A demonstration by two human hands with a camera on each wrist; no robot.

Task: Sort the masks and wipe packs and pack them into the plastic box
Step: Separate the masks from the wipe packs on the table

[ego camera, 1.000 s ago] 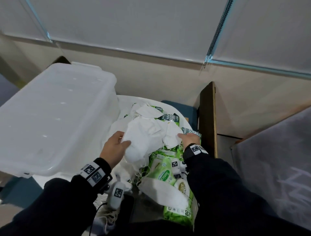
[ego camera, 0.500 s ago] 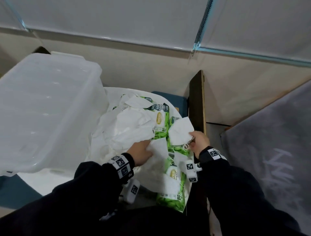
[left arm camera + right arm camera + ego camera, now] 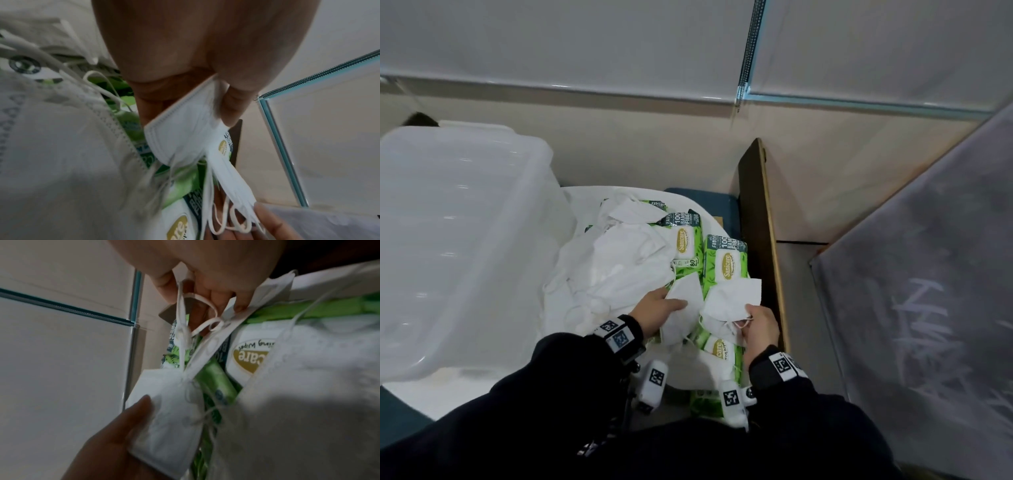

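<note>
Masks (image 3: 619, 270) heaped white on round white table (image 3: 465, 394), mixed with green wipe packs (image 3: 726, 263); clear plastic box (image 3: 458, 240) at left beside heap. Left hand (image 3: 654, 310) pinches folded mask (image 3: 681, 308) (thumb on top); right hand (image 3: 760, 325) grips second mask (image 3: 732, 301) with ear loops bunched in curled fingers. Dark wooden board (image 3: 760, 219) stands right of pile. Packs largely buried under masks; count unclear
</note>
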